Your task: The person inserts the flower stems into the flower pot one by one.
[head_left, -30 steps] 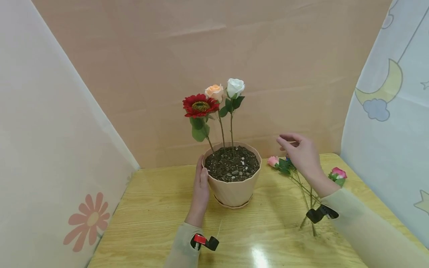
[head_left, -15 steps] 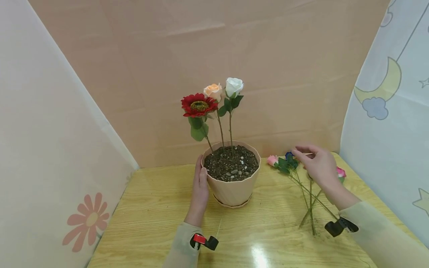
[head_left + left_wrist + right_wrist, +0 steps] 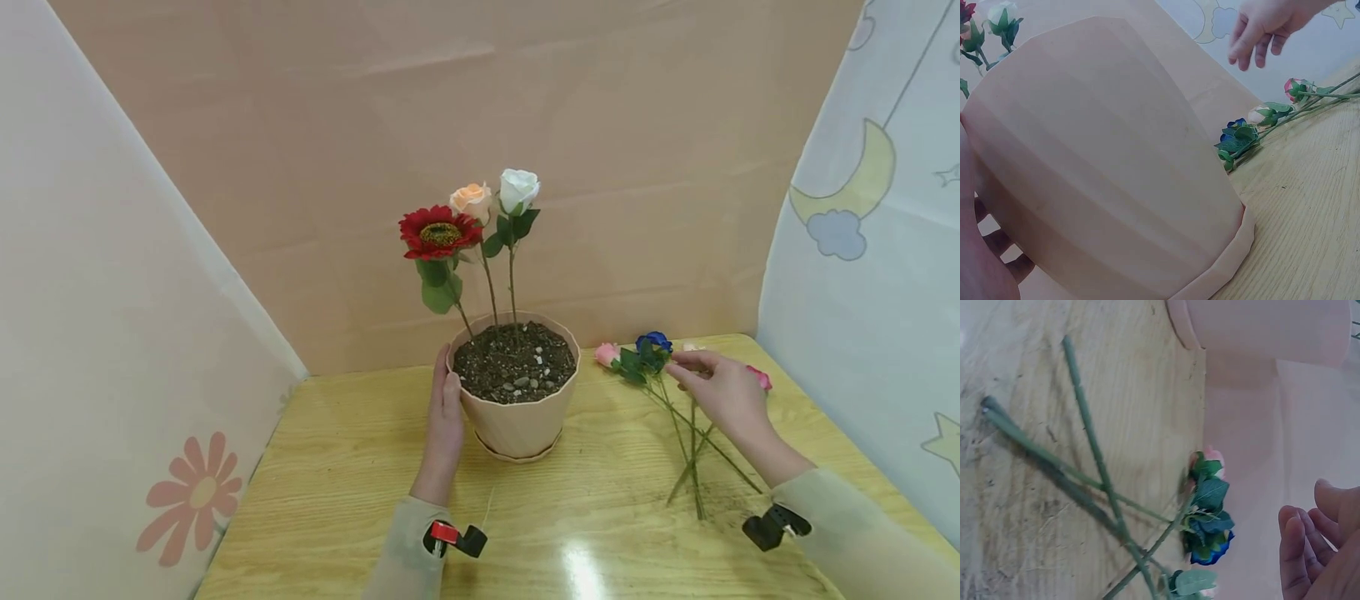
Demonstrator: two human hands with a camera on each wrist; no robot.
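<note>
My left hand [image 3: 446, 425] rests its fairly straight fingers along the left side of a pale pink flowerpot [image 3: 517, 423]; the left wrist view shows the pot wall [image 3: 1104, 137] close up. A red sunflower-like flower [image 3: 440, 233], a peach rose [image 3: 472, 202] and a white rose [image 3: 518, 192] stand in its dark soil [image 3: 502, 367]. Over the loose flowers at the right hovers my right hand [image 3: 731, 402], its fingers loosely bent and holding nothing. Nearest to it lies a blue rose [image 3: 654, 342]. A pink rose [image 3: 1213, 454] lies beside the blue one.
Crossed green stems [image 3: 693, 458] spread over the wooden table [image 3: 360, 467]. A darker pink rose [image 3: 1295, 89] and a whitish rose [image 3: 1261, 115] lie farther right. The pot stands on a saucer [image 3: 519, 457]. Cloth walls [image 3: 637, 150] rise at the back and both sides.
My right hand has moved to the right and lower over the loose flowers, uncovering the blue rose. The left hand stays against the pot. The head view has shifted slightly.
</note>
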